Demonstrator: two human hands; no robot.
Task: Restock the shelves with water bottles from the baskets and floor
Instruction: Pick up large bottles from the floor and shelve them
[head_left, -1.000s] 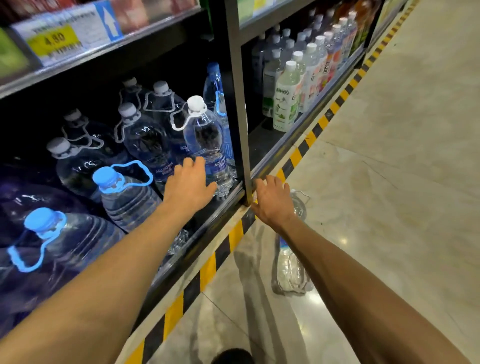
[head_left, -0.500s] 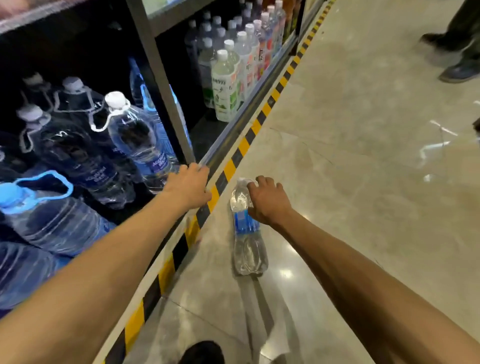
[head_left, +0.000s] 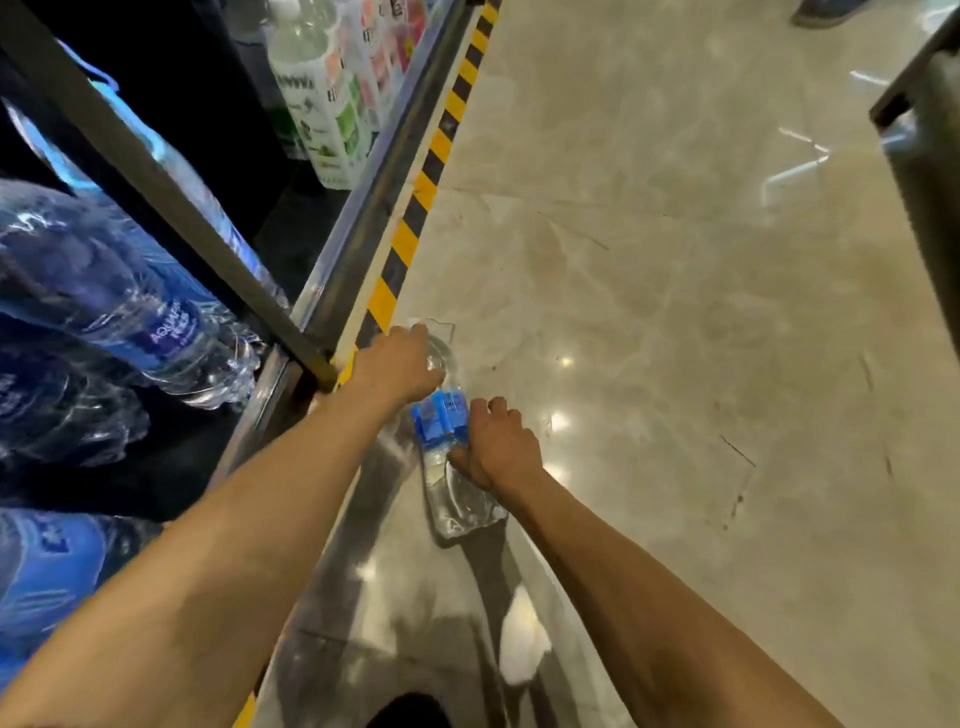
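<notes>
Right hand (head_left: 496, 449): grip closed on the water bottle (head_left: 457, 504). Fingers curl over the body at the near end of the blue label (head_left: 439, 418), thumb on the clear plastic below it. Left hand (head_left: 400, 364): grip holding the same bottle, fingers wrapped over the shoulder end, palm hiding most of the neck. White cap (head_left: 415, 326) just pokes out past the left fingertips, with a thin carry loop beside it.

Bottle is on its side at the floor (head_left: 675, 312), cap end away from the person, base toward them. Can't tell whether it is lifted or resting; its shadow sits tight under the base. It lies just beside the yellow-black stripe (head_left: 418, 208) along the shelf's front edge, roughly parallel to it.

Left of the stripe: bottom shelf (head_left: 363, 218) with a metal front rail. A dark post (head_left: 156, 179) meets the rail close to the left wrist. Behind the post are big clear water jugs (head_left: 104, 291) with blue labels, packed against each other, several blurred. Further along the shelf, past the post, smaller bottles with green-white labels (head_left: 322, 104) stand upright near the front rail.

Floor is glossy beige tile, with glare spots near the right hand. Far top edge: part of a shoe (head_left: 826, 8). Right edge: dark metal object (head_left: 930, 156), cut off, can't tell what it is. Bottom edge: dark rounded shape (head_left: 410, 712) between the forearms, can't identify.
</notes>
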